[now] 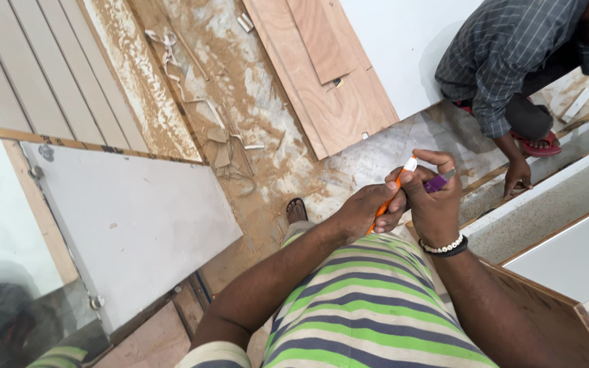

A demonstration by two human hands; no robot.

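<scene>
Dusty workshop floor [267,136] below; both hands' fingers clamped on slim orange pencil [390,197], white-tipped, tilted.

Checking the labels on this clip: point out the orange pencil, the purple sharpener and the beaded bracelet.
orange pencil [391,196], head view, on the orange shaft between the hands.
purple sharpener [435,182], head view, on its purple body at the fingers.
beaded bracelet [444,246], head view, on the white beads at the wrist.
</scene>
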